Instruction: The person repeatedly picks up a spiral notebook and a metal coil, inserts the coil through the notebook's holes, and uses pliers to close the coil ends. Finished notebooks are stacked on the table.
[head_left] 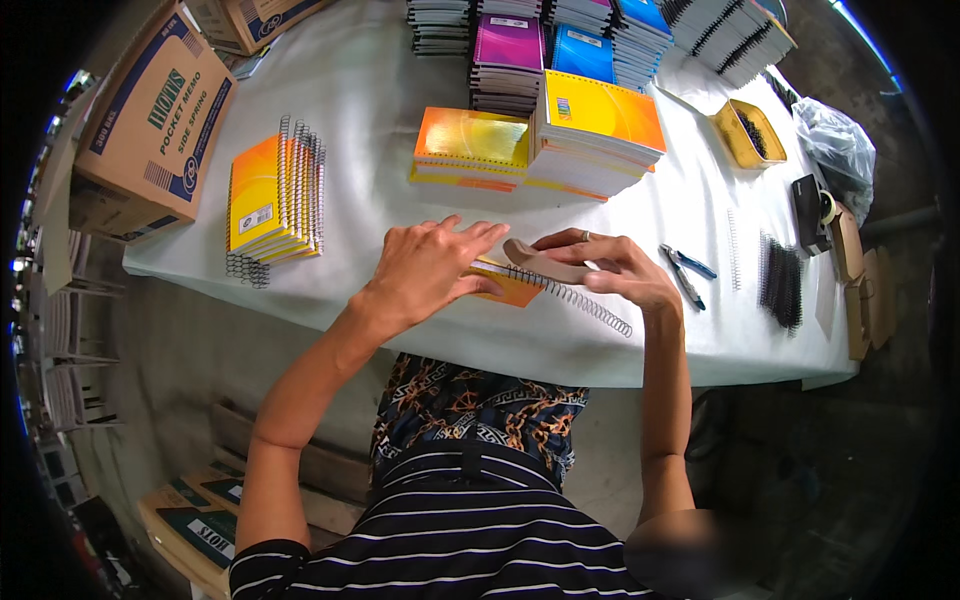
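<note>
Near the front edge of the table, my left hand (425,270) grips a small orange-and-yellow notebook (517,290), thumb low on its cover and fingers over the top. A dark wire spiral coil (595,310) runs along the notebook's bound edge, and its loose end sticks out to the right. My right hand (625,270) is closed on a tan, curved, strip-like piece (540,262), whose exact kind I cannot tell. That piece lies along the coil, close above it; whether it touches is unclear. The palm hides part of the notebook.
Coil-bound notebooks (260,200) are stacked at left beside a cardboard box (150,130). Unbound orange-yellow stacks (590,140) stand ahead, with purple and blue ones (508,45) behind. Pliers (685,275), black coils (780,285), a yellow tub (748,135) and a black tape dispenser (810,215) are at right.
</note>
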